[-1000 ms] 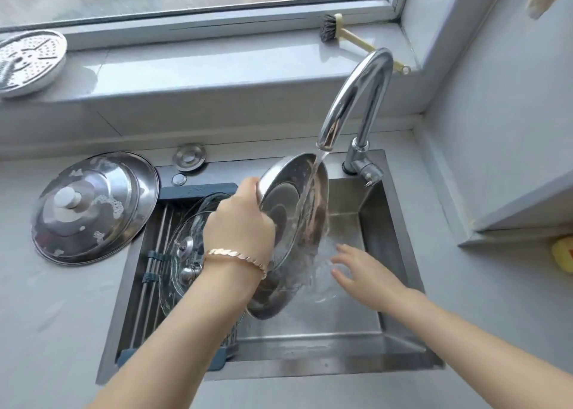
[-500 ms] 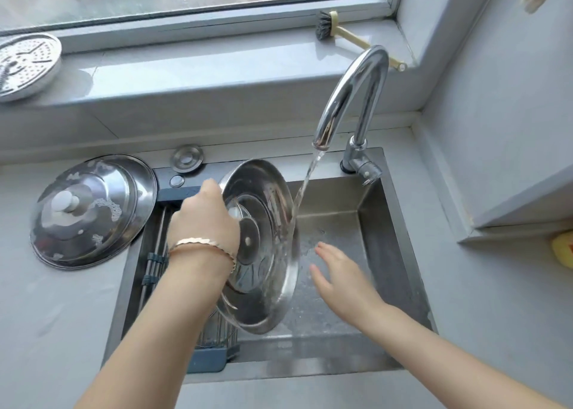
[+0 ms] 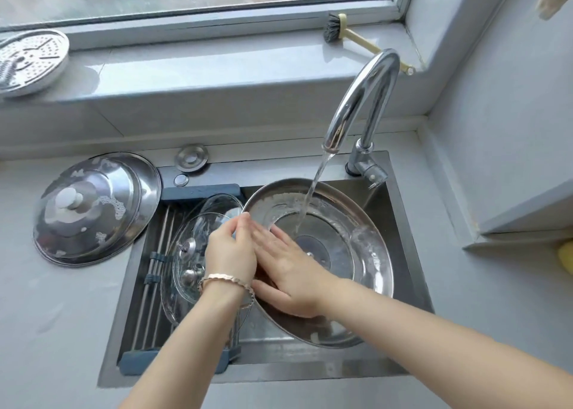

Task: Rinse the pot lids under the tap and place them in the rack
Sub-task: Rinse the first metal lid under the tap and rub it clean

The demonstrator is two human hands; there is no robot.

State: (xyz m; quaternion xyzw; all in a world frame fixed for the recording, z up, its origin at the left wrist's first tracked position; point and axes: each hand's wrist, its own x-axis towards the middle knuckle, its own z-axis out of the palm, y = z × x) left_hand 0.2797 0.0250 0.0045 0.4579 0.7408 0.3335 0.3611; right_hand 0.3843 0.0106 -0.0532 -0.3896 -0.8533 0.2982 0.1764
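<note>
On the sill at the far left lies a white perforated tray (image 3: 31,58). Below it, on the counter just left of the sink (image 3: 400,222), a counter lid (image 3: 96,207) of steel rests with its knob up and pale smears on its surface. A small round cap (image 3: 191,158) sits behind the sink edge. Across the left part of the sink lies the rack (image 3: 155,272) of steel rods, and two glass lids (image 3: 186,247) lean in it, one overlapping the other. The left hand (image 3: 231,253), with a bracelet (image 3: 226,280) at the wrist, grips the left rim of the held lid (image 3: 369,244), its fingers curled around the edge. This big steel lid is over the sink, right of the rack, tilted with its hollow side up. The right hand (image 3: 288,269) lies on this inner side with straight fingers and holds nothing; it touches the left hand. The water (image 3: 313,191) falls from the tap (image 3: 361,105) into the hollow of the held lid, just beside the right fingertips, and spreads there. Behind the tap, a brush (image 3: 333,27) lies on the sill. At the right edge of the view, part of a yellow thing (image 3: 566,256) shows on the counter; I cannot tell what it is.
</note>
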